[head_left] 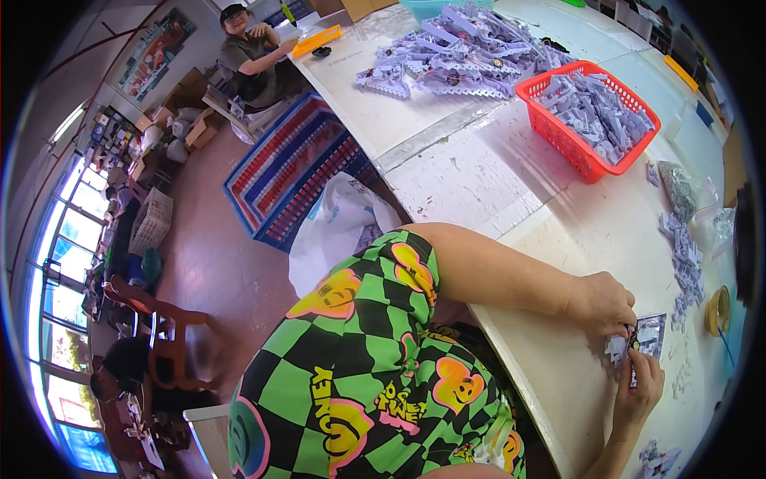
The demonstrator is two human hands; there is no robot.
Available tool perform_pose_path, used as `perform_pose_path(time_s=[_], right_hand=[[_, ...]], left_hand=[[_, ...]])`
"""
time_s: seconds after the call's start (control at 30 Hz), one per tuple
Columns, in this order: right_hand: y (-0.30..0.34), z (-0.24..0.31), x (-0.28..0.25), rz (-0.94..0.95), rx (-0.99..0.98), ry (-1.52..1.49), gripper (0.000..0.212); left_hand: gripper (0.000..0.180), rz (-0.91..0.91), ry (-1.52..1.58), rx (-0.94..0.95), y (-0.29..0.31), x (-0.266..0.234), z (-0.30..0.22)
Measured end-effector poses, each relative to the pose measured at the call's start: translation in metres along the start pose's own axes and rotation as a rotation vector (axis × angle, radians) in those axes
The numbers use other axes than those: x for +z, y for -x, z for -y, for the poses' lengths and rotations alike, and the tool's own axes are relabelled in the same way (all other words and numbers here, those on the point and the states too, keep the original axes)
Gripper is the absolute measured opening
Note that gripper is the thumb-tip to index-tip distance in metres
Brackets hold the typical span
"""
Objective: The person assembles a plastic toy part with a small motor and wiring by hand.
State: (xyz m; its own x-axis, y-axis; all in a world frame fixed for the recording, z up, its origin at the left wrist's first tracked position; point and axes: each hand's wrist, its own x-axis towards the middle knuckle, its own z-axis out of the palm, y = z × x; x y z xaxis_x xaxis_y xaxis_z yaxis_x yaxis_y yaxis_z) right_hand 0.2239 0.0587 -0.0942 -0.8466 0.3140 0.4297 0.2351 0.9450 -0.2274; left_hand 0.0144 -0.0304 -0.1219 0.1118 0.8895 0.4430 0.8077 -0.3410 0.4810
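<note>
Small dark piece (633, 338) looks light, stiff and perhaps brittle, best held by its edges; my left hand (604, 304) and right hand (643, 388) pinch it between fingertips.

- The room is bright, with daylight coming from the tall glass windows in metal frames (68, 255) at the left, where some panes are burned to white.
- The long white table (463, 180) is evenly lit; a soft shadow lies beside the red perforated plastic basket (558, 145).
- The smooth brownish floor (199, 263) carries a pale shine.
- Straight edges bend strongly toward the black round rim, which has bluish fringes.
- The small dark piece (634, 342) between both hands (600, 303) shows little detail.
</note>
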Motion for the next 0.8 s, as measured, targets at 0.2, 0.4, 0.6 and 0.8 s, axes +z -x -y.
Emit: perform_pose_path(time_s=[0.2, 0.4, 0.6, 0.8], right_hand=[[0.004, -0.001, 0.000, 0.001, -0.014, 0.016, 0.015], [0.005, 0.001, 0.000, 0.004, -0.010, 0.007, 0.015], [0.000, 0.003, 0.001, -0.017, -0.021, 0.014, 0.014], [-0.001, -0.001, -0.006, -0.055, 0.001, 0.033, 0.014]], left_hand=[[0.021, 0.009, 0.004, -0.004, 0.000, 0.000, -0.003], [0.020, 0.011, 0.018, -0.017, 0.003, 0.002, -0.005], [0.021, 0.001, -0.013, -0.002, 0.002, -0.001, -0.003], [0.021, 0.025, 0.002, 0.040, -0.013, 0.000, 0.003]])
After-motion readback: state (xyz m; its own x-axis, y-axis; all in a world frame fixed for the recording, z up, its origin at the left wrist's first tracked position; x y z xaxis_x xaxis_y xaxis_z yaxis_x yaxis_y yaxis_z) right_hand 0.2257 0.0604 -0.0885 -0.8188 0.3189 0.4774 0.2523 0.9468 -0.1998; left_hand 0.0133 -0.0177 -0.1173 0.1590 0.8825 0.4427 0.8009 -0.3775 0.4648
